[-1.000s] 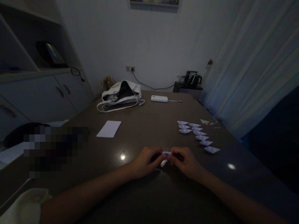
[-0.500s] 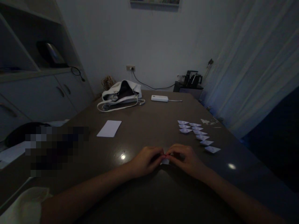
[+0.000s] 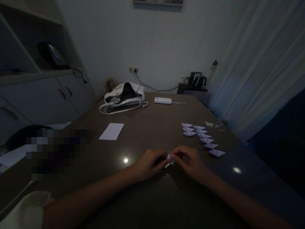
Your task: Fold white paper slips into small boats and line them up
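Near the lower centre of the frame, a small paper [image 3: 170, 160] is pinched between the fingertips of the left hand [image 3: 152, 165] and right hand [image 3: 192, 163], above the bench [image 3: 145, 127].

The small folded paper [image 3: 170, 160], the paper stack [image 3: 111, 131] and the folded paper boats [image 3: 205, 140] are white, the boats tinged faintly violet; the tabletop [image 3: 147, 127] is plain dark grey-brown. The handbag [image 3: 124, 97] is off-white with a dark inside; the power bank [image 3: 163, 100] is white; the kettle [image 3: 199, 82] is black.
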`<action>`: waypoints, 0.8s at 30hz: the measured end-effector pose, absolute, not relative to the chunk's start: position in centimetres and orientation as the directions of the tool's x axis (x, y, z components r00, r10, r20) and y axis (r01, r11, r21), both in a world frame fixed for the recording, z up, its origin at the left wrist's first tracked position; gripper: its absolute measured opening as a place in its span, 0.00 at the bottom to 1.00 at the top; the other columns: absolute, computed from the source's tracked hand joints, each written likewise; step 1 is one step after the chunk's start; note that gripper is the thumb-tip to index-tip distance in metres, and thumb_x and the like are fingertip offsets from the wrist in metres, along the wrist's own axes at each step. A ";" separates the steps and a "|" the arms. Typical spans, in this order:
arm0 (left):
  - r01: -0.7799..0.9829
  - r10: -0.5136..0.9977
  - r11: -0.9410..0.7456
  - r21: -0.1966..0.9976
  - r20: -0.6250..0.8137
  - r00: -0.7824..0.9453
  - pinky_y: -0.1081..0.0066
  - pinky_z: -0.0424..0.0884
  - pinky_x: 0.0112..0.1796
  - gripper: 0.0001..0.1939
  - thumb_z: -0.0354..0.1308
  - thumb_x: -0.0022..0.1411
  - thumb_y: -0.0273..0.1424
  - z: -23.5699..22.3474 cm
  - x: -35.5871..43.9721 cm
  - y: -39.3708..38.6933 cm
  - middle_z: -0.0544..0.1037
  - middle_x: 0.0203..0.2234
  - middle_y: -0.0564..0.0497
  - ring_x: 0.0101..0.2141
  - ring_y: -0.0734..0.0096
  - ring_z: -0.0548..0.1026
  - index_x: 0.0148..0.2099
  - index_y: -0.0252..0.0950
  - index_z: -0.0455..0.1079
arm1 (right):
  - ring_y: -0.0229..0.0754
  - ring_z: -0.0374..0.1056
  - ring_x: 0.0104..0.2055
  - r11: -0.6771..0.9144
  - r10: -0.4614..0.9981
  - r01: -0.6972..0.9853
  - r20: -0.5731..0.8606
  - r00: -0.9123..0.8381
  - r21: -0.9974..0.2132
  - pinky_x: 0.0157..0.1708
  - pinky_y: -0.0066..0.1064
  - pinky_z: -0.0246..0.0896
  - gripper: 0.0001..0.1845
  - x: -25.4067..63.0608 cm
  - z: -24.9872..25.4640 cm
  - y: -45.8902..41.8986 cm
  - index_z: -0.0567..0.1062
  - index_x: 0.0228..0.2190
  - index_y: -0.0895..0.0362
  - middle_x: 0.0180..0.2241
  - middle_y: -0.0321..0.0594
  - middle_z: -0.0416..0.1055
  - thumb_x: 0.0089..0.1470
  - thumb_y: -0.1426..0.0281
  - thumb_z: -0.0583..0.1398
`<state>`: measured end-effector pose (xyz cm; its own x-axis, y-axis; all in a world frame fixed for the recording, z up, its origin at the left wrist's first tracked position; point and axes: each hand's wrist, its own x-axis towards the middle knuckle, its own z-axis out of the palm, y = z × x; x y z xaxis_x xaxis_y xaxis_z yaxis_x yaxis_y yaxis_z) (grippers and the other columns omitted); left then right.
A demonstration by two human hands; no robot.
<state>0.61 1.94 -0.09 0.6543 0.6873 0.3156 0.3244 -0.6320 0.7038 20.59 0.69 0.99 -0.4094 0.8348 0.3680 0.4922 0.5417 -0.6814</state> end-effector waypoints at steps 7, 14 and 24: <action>0.374 0.674 -0.683 0.628 0.343 0.655 0.77 0.61 0.27 0.07 0.52 0.64 0.30 0.0 0.5 1.8 0.71 0.25 0.52 0.25 0.75 0.68 0.34 0.32 0.68 | 0.37 0.64 0.28 0.617 0.783 0.511 0.406 -0.471 -0.599 0.29 0.28 0.58 0.04 20.5 0.9 0.7 0.74 0.30 0.57 0.27 0.37 0.70 0.55 0.70 0.59; 0.368 0.739 -0.629 0.685 0.378 0.558 0.77 0.63 0.27 0.04 0.57 0.61 0.28 0.1 0.6 2.0 0.73 0.26 0.52 0.27 0.75 0.69 0.36 0.33 0.71 | 0.35 0.63 0.26 0.596 0.797 0.507 0.384 -0.466 -0.623 0.26 0.27 0.57 0.03 20.7 0.7 0.9 0.75 0.29 0.57 0.26 0.37 0.69 0.54 0.72 0.60; 0.329 0.709 -0.655 0.680 0.402 0.579 0.77 0.63 0.28 0.03 0.55 0.60 0.26 0.6 0.5 1.8 0.72 0.25 0.53 0.26 0.75 0.69 0.34 0.33 0.69 | 0.36 0.66 0.27 0.592 0.800 0.473 0.403 -0.444 -0.652 0.27 0.27 0.60 0.04 20.3 0.9 0.7 0.75 0.27 0.57 0.26 0.38 0.70 0.53 0.73 0.59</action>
<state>0.51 1.78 0.59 0.5788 0.7094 0.4022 0.3295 -0.6546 0.6804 20.29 0.70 0.93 -0.4442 0.8001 0.4032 0.4735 0.5917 -0.6525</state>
